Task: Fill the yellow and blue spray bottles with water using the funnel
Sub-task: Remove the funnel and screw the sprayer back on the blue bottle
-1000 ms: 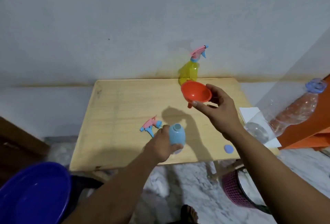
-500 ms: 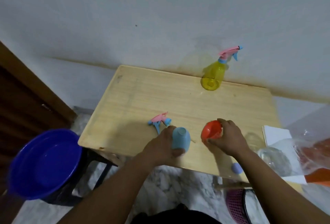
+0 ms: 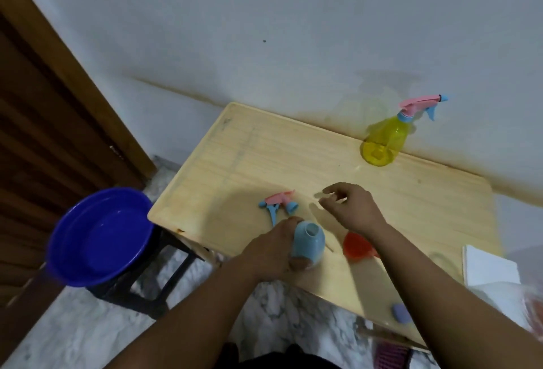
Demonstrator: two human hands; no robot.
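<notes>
Left hand [image 3: 271, 251] grips the open blue bottle [image 3: 308, 243] upright; right hand [image 3: 349, 207], empty w/ fingers loosely curled, should fetch the funnel [image 3: 357, 246] lying just right of bottle & seat its spout squarely in the neck.

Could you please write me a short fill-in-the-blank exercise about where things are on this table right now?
1. The left hand grips the open ____ bottle.
2. The red funnel lies on the ____, under the right hand's wrist.
3. The yellow bottle stands with its sprayer screwed ____.
4. The basin beside the table is ____ in colour.

Missing words: blue; table; on; blue
</notes>
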